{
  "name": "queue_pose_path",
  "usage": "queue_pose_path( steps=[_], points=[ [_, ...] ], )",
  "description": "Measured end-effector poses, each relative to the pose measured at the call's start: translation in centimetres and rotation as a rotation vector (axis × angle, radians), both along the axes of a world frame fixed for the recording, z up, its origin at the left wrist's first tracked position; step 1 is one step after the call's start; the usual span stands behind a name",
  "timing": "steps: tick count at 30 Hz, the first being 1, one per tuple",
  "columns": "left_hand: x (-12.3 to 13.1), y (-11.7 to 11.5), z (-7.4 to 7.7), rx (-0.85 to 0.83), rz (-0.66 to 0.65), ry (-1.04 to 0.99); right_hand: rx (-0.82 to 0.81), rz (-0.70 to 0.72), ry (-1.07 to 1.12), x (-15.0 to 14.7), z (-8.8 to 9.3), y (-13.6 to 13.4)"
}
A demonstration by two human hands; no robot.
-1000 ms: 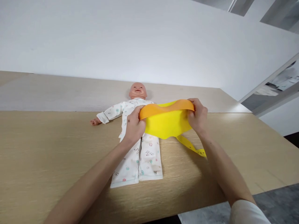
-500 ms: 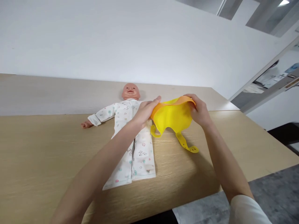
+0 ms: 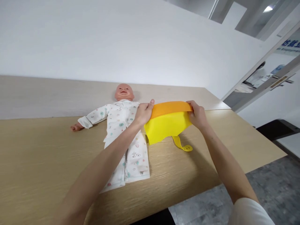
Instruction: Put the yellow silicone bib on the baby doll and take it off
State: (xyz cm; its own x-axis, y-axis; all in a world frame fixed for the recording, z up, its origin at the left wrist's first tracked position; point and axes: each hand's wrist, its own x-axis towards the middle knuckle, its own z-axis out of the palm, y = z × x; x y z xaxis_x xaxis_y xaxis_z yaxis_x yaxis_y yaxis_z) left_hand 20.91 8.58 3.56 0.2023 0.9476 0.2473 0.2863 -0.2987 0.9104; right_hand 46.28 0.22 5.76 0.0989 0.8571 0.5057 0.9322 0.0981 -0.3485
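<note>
Between my hands I hold a yellow baby bib (image 3: 167, 125) with an orange pocket band along its upper edge. My left hand (image 3: 144, 113) is closed on its left end, thumb pointing up. My right hand (image 3: 198, 115) grips the right end. One neck strap with holes hangs below the bib toward the tabletop. Left of the bib a baby doll (image 3: 124, 92) lies on its back, dressed in a white patterned sleepsuit (image 3: 117, 125). My left forearm crosses over the doll's body and hides part of it.
The doll lies on a light wooden table (image 3: 42, 156) with a paler strip along the white wall (image 3: 105, 40). At the right are the table's edge, a dark chair (image 3: 277, 129) and a door with a handle (image 3: 281, 82). Grey floor shows at the lower right.
The bib has been turned, so its orange band now faces me flat and stretched between both hands. One strap has gone out of sight. The view has shifted slightly right.
</note>
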Motion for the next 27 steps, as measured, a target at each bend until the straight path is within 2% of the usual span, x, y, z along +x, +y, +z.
queue_pose_path(
  steps=[2,6,9,13,15,17,21,24,27],
  points=[
    [0.1,0.1,-0.3,-0.104,-0.033,-0.047,-0.03,-0.034,0.024,0.6,-0.7,0.0],
    [0.4,0.2,-1.0,-0.312,-0.195,-0.126,-0.168,-0.183,0.049,2.1,-2.2,0.9],
    [0.3,0.3,-1.6,-0.223,-0.171,-0.056,-0.293,-0.285,0.066,3.2,-3.4,1.9],
    [-1.3,-0.2,-1.9,-0.066,-0.163,0.05,-0.369,-0.321,0.118,4.4,-5.1,1.7],
    [-2.6,-1.2,-1.7,-0.01,-0.178,0.104,-0.385,-0.347,0.201,4.9,-5.7,0.4],
    [-3.8,-2.8,-1.4,0.043,-0.246,0.188,-0.374,-0.367,0.31,4.9,-6.2,-2.0],
    [-4.0,-7.1,-1.5,0.157,-0.445,0.584,-0.363,-0.265,0.473,2.5,-7.6,-8.9],
    [-2.4,-9.6,-2.3,0.308,-0.497,0.921,-0.393,-0.092,0.339,-0.6,-9.0,-13.0],
    [-0.6,-10.2,-3.0,0.312,-0.542,1.088,-0.359,-0.015,0.091,-2.6,-10.2,-14.3]
  ],
)
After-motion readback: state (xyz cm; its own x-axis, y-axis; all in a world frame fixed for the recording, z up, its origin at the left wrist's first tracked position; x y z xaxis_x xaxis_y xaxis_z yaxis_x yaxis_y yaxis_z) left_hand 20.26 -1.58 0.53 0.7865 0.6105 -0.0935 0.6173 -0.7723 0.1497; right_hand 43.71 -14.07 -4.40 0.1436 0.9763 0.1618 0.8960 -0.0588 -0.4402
